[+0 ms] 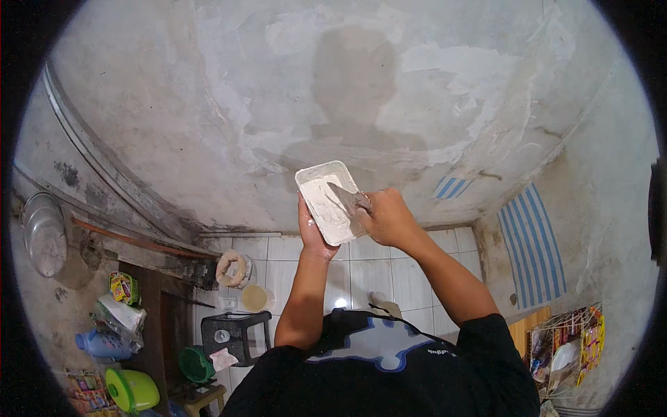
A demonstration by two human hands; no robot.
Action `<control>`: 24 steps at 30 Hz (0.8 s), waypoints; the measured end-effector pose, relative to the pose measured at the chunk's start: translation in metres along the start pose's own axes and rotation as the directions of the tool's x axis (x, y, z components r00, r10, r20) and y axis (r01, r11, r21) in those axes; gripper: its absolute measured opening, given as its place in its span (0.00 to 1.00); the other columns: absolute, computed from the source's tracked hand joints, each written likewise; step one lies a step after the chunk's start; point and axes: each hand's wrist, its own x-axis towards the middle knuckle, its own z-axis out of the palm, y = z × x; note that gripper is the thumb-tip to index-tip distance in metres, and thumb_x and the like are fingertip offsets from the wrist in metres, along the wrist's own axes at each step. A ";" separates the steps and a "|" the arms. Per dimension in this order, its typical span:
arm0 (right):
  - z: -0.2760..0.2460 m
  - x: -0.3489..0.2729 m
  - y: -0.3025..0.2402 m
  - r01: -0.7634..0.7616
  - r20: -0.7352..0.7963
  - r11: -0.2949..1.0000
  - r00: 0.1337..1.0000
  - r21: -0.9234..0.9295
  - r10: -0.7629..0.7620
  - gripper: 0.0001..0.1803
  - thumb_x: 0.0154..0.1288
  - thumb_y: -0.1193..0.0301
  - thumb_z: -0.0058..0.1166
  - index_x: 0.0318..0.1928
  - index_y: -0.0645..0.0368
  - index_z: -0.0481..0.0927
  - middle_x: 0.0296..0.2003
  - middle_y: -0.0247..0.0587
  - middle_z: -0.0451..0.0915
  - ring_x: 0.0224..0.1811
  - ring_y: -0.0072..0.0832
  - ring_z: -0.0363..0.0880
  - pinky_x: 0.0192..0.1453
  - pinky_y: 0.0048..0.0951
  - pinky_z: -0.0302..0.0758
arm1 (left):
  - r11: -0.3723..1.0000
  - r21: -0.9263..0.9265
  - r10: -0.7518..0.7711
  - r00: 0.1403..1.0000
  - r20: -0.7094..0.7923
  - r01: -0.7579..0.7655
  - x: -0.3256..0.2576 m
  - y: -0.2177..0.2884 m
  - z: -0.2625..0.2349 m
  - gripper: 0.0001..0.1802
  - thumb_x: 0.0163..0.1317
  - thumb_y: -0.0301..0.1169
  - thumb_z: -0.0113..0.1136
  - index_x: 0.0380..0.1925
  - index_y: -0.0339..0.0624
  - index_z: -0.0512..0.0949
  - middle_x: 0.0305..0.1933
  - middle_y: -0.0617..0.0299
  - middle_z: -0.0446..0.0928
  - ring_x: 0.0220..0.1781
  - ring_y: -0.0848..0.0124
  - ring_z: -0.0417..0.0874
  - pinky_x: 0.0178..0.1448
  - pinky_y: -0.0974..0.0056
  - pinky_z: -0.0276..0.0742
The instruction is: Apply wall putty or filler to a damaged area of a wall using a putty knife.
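Observation:
My left hand (pixel 314 235) is wrapped around the lower left side of a white rectangular plastic tub (pixel 321 167), holding it tilted in front of the wall. Creamy white paste (pixel 320 201) coats the tub's bottom and sides. In my right hand (pixel 390 219) is a putty knife (pixel 342 197), gripped by its handle, its grey blade reaching down into the paste. The fingers cover most of the handle. Ahead stands a grey plastered wall (pixel 271 90) with lighter smeared patches, and my shadow falls across it.
A black plastic stool (pixel 240 333) stands at the lower left beside a green basket (pixel 196 365). Behind it are an open bag in a bucket (pixel 233 270) and a round tub (pixel 256 298) on the tiled floor (pixel 372 270). Blue-striped sheeting (pixel 533 247) covers part of the right wall, above hanging packets (pixel 590 337).

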 end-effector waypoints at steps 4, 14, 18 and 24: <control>0.005 -0.002 -0.012 -0.184 -0.008 0.979 0.983 0.083 0.185 0.12 0.56 0.71 0.56 0.32 0.70 0.83 0.30 0.66 0.81 0.35 0.61 0.82 0.45 0.53 0.79 | 0.999 -0.042 0.005 0.999 0.032 -0.003 0.004 -0.007 -0.008 0.33 0.75 0.60 0.39 0.66 0.50 0.72 0.64 0.58 0.77 0.63 0.58 0.80 0.67 0.50 0.77; 0.023 0.022 -0.003 -0.107 -0.163 0.969 0.976 0.224 0.145 0.14 0.57 0.70 0.57 0.34 0.72 0.83 0.29 0.66 0.81 0.35 0.62 0.82 0.43 0.52 0.79 | 0.993 -0.104 -0.056 0.998 0.039 0.060 -0.002 -0.016 0.011 0.31 0.76 0.58 0.39 0.67 0.53 0.71 0.64 0.59 0.77 0.63 0.58 0.80 0.67 0.49 0.77; 0.009 0.022 -0.003 -0.040 -0.147 0.954 0.985 0.297 0.087 0.13 0.60 0.70 0.58 0.39 0.67 0.85 0.31 0.63 0.82 0.35 0.61 0.82 0.42 0.51 0.78 | 0.989 -0.139 -0.037 0.999 0.034 0.042 -0.003 -0.006 0.003 0.30 0.76 0.56 0.40 0.67 0.51 0.71 0.64 0.57 0.78 0.62 0.57 0.81 0.66 0.47 0.78; 0.004 0.013 0.026 0.179 -0.001 0.944 0.983 0.276 -0.186 0.12 0.61 0.70 0.59 0.40 0.66 0.86 0.30 0.61 0.82 0.29 0.53 0.81 0.35 0.42 0.76 | 0.991 -0.132 -0.027 0.999 0.040 0.032 0.004 0.005 -0.014 0.33 0.74 0.57 0.41 0.68 0.48 0.71 0.64 0.54 0.77 0.61 0.54 0.81 0.67 0.46 0.78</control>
